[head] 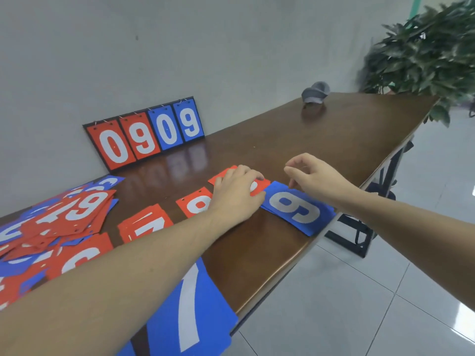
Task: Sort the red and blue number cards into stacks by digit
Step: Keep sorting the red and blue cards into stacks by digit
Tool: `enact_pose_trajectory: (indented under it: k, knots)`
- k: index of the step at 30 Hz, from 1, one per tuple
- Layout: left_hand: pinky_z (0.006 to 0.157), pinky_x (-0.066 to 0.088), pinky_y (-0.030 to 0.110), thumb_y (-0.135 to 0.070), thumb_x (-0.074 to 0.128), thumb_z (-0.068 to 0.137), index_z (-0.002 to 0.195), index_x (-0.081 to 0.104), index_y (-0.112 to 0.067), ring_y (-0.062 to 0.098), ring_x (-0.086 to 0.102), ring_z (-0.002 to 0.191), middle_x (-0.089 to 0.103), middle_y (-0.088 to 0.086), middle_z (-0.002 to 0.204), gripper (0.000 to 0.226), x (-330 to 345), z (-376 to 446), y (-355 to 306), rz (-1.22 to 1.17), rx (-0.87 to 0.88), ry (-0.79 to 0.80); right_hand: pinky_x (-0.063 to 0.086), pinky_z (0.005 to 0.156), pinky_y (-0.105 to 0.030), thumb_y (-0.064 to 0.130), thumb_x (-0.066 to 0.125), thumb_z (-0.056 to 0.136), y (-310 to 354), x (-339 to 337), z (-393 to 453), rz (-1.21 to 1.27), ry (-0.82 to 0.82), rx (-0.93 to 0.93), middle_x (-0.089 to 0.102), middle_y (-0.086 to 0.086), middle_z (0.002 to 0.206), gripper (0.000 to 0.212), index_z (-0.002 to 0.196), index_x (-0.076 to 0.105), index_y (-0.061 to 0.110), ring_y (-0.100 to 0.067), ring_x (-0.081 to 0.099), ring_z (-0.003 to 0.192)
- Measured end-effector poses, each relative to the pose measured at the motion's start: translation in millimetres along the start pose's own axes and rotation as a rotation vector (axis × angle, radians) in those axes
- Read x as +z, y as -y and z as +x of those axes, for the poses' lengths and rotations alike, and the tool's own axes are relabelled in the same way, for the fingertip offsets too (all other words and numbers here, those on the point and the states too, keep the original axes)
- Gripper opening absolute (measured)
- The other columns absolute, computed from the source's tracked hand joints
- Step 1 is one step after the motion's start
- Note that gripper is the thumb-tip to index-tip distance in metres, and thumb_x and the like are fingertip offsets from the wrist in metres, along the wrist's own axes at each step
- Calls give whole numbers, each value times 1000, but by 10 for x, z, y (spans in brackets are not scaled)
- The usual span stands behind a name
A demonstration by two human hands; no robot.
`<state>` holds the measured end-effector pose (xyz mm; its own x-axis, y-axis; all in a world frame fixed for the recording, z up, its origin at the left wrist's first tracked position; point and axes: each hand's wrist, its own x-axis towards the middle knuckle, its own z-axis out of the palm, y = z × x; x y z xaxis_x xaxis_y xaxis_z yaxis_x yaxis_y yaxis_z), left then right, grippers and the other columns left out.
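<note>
Left hand (237,195) is down flat on a red card (259,186) out along the brown table (334,140), fingers spread and pressing on it. Its digit is mostly hidden under the palm, so I cannot read it. The right hand (312,176) hovers just beside it, above the far edge of the blue 6 stack (295,208); fingers loosely curled, thumb and forefinger apart, holding nothing that I can see.

No bins or trays here; the stacks lie straight on the table. Along the front I count a red stack (196,204) with a rounded digit, half covered by the left wrist, then a red 7 stack (147,223), and nearest the camera a blue 7 card (190,312) hanging a little over the table edge. Another red card (82,258) lies under the left forearm.

Far left is the unsorted heap (56,217), red and blue cards overlapping at all angles, too many to count, with a red 9 on top.

Against the wall leans a flip scoreboard (146,134) showing four panels: red 0, red 9, blue 0, blue 9. A grey cap (316,93) sits at the far end of the table, well apart from the cards, and a leafy plant (424,55) stands beyond the corner. Below the table edge on the right are pale floor tiles (347,304) and a dark chair frame (359,227).
</note>
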<state>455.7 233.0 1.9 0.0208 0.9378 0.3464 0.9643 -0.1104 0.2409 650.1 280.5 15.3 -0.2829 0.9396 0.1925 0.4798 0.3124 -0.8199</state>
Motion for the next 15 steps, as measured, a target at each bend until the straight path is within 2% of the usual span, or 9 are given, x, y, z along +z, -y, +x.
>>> enact_pose_trajectory:
  k: [3, 6, 8, 10, 12, 15]
  knots:
    - [98, 30, 35, -36, 57, 95, 121, 61, -34, 17, 44, 123, 52, -11, 131, 27, -155, -166, 153, -11, -10, 0, 53, 67, -34, 39, 54, 99, 175, 133, -29, 15, 53, -38, 72, 7, 82, 14, 107, 60, 29, -12, 59, 69]
    - [102, 35, 39, -36, 57, 96, 119, 63, -34, 19, 48, 123, 53, -9, 134, 25, -333, -414, 390, 8, -45, 32, 49, 65, -29, 36, 53, 100, 345, 324, -59, 24, 101, -65, 72, 5, 85, 14, 107, 61, 27, -5, 57, 64]
    - [103, 39, 40, -36, 57, 96, 117, 64, -33, 18, 50, 120, 55, -8, 132, 22, -467, -603, 595, 4, -79, 33, 48, 70, -27, 37, 53, 100, 460, 485, -69, 18, 124, -95, 73, 6, 85, 14, 107, 61, 27, 0, 60, 69]
    - [102, 41, 42, -36, 58, 95, 116, 64, -34, 18, 52, 118, 56, -8, 130, 22, -614, -803, 825, -1, -120, 19, 49, 75, -31, 39, 53, 99, 609, 680, -78, -5, 146, -115, 73, 6, 86, 14, 105, 61, 29, -7, 62, 74]
    - [102, 42, 43, -34, 59, 95, 116, 65, -32, 18, 53, 118, 58, -8, 128, 22, -771, -1025, 1082, -13, -179, -4, 48, 70, -32, 39, 54, 99, 776, 914, -91, -29, 163, -139, 73, 6, 84, 13, 103, 61, 29, -8, 60, 69]
    - [97, 46, 40, -31, 62, 93, 114, 66, -29, 17, 57, 112, 63, -8, 118, 21, -991, -1367, 1503, -33, -245, -48, 48, 63, -31, 39, 54, 99, 1042, 1310, -112, -25, 205, -178, 72, 7, 83, 11, 101, 61, 30, -10, 62, 73]
